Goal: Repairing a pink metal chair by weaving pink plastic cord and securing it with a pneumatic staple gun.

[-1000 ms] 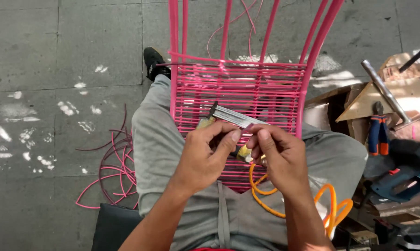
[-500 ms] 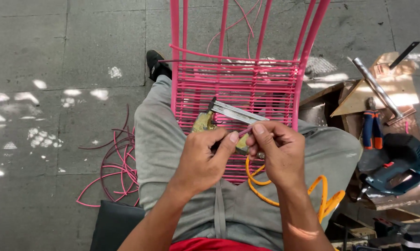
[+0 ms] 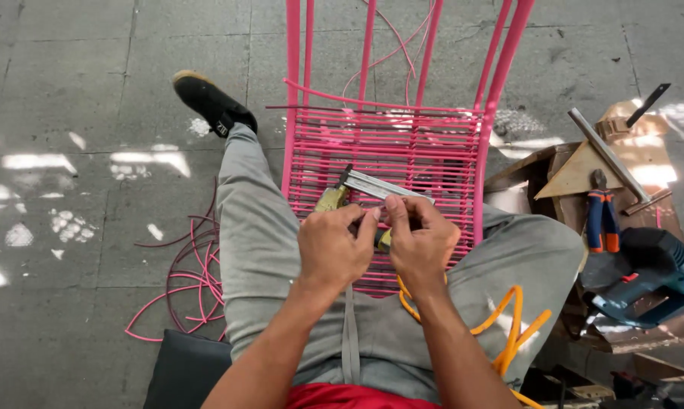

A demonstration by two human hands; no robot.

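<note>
Both hands at frame centre: left hand [image 3: 333, 250] and right hand [image 3: 420, 241] closed on grey metal stapler-like tool [image 3: 372, 186], over pink woven-cord chair frame [image 3: 402, 151]; orange cord [image 3: 508, 326] lower right on lap.

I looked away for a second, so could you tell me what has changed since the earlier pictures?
Little changed: the left hand and right hand drew closer, fingertips now meeting over the metal tool. Both kept their hold on it; the pink woven frame and orange cord stayed put.
</note>
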